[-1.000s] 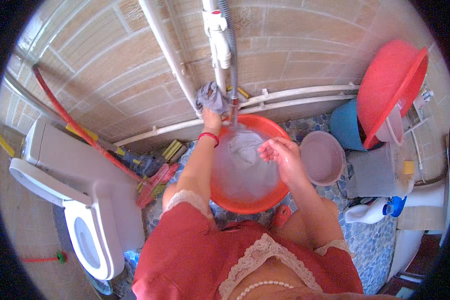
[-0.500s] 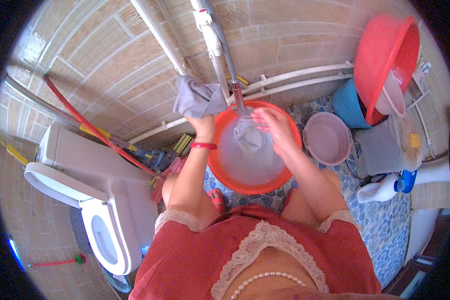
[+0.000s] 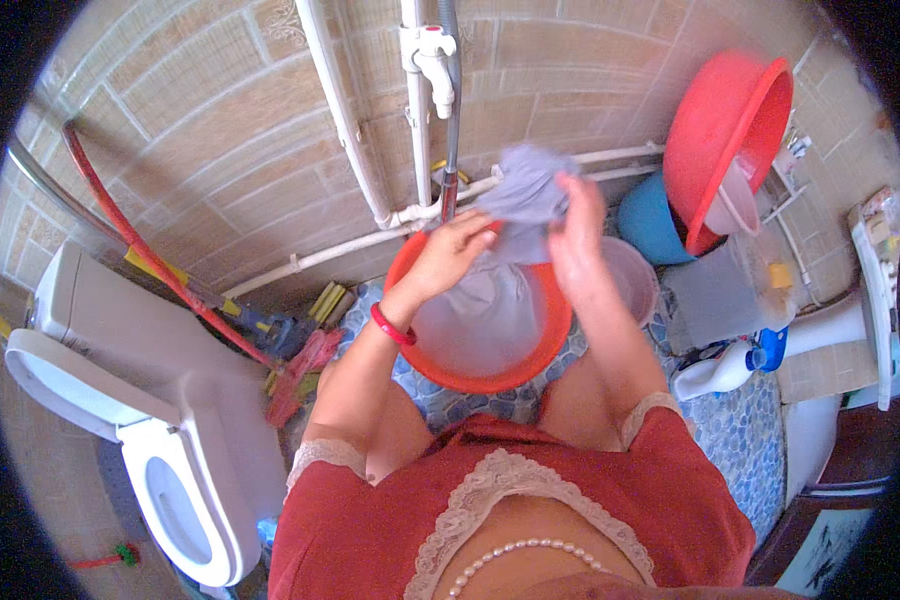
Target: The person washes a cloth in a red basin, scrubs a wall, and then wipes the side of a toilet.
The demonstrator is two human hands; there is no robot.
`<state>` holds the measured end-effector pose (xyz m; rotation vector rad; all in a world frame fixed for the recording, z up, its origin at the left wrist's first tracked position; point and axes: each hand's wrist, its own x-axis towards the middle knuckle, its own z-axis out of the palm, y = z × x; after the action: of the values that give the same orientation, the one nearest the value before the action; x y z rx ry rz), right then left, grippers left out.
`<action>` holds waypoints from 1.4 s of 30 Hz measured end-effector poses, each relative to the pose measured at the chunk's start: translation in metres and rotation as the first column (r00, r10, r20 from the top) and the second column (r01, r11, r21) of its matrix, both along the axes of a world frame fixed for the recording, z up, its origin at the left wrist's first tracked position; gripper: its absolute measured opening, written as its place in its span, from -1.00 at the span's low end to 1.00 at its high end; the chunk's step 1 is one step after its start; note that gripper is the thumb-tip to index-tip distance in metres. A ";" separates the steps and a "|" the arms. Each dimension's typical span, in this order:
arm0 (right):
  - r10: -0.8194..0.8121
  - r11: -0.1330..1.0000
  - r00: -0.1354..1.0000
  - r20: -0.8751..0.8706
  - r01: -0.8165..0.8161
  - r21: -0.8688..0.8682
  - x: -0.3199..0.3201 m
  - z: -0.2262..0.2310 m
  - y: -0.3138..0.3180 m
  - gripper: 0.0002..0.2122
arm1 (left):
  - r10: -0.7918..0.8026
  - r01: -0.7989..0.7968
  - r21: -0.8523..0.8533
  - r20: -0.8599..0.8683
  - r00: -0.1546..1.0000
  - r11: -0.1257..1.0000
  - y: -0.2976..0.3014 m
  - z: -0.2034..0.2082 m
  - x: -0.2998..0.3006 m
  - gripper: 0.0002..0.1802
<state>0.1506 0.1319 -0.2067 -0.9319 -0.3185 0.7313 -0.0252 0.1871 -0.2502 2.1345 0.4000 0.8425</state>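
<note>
A bunched grey cloth (image 3: pixel 530 188) is raised over the far edge of an orange basin (image 3: pixel 480 382), slightly blurred by motion. My right hand (image 3: pixel 580 235) grips its right side. At its lower left edge my left hand (image 3: pixel 452 255), below a red bracelet (image 3: pixel 392 325), has its fingers bent together on the cloth; how much they hold is partly hidden. The basin stands between my legs with cloudy water in it, and a pale wet cloth (image 3: pixel 500 297) lies in the water.
Beside the basin, partly behind my right arm, is a pink basin (image 3: pixel 632 280). Red (image 3: pixel 720 130) and blue (image 3: pixel 655 220) tubs lean at right, near a white bottle (image 3: pixel 715 372). A toilet (image 3: pixel 185 510) is at left; a tap (image 3: pixel 432 70) and pipes run along the wall.
The grey cloth has moved right, from above my left hand to between both hands. My right hand has risen from over the water to grip it. The view has shifted.
</note>
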 end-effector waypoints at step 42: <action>-0.664 0.629 0.482 0.571 0.773 0.079 0.159 -0.043 0.224 -0.49 | 0.718 -0.539 -0.625 0.050 0.694 0.564 0.043 -0.032 -0.003 -0.77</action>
<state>0.3097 0.3557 -0.2498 -1.3351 -0.3190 -0.3514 -0.0283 0.2303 -0.2823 1.2328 1.1619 1.2410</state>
